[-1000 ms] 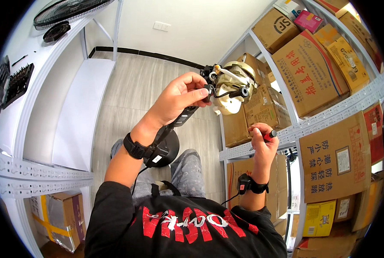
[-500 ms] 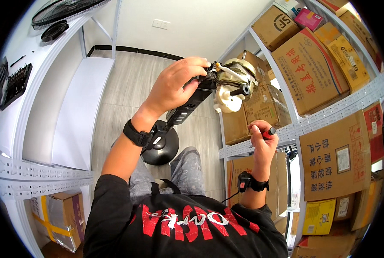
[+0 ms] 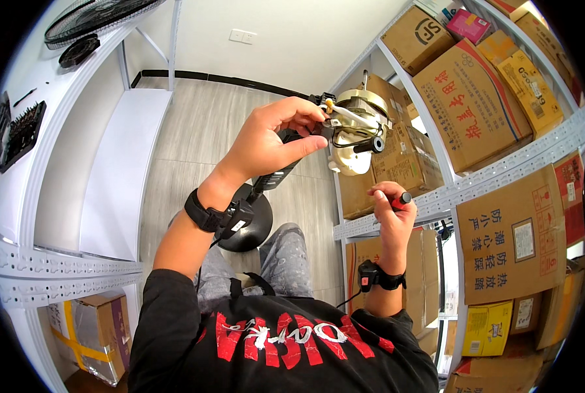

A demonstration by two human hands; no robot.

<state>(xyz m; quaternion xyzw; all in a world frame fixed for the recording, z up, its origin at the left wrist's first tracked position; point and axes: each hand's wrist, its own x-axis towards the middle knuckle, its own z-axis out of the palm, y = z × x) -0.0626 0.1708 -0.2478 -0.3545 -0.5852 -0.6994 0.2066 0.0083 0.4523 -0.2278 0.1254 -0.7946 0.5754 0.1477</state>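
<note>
A stand fan with its motor (image 3: 361, 121) bared is upright before me, its black column (image 3: 276, 177) running down to a round black base (image 3: 248, 226) near my knees. My left hand (image 3: 276, 134) is at the motor's left side, thumb and fingertips closed about a small black part (image 3: 327, 133) next to the wires; the fingers partly hide it. A metal shaft (image 3: 365, 80) sticks out at the motor's far end, and a black knob (image 3: 373, 145) faces me. Lower right, apart from the fan, my right hand (image 3: 395, 213) is closed round a red-and-black screwdriver (image 3: 402, 200).
On the left, a white shelf (image 3: 56, 124) carries a fan grille (image 3: 96, 19), a round black part (image 3: 79, 51) and a black bit case (image 3: 24, 136). Racks of cardboard boxes (image 3: 466, 108) rise close on the right. A taped box (image 3: 96, 334) lies low at left.
My left hand has shifted from the column's top to the black part beside the motor. The motor has turned a little, showing its shaft. My right hand moved slightly left with the screwdriver.
</note>
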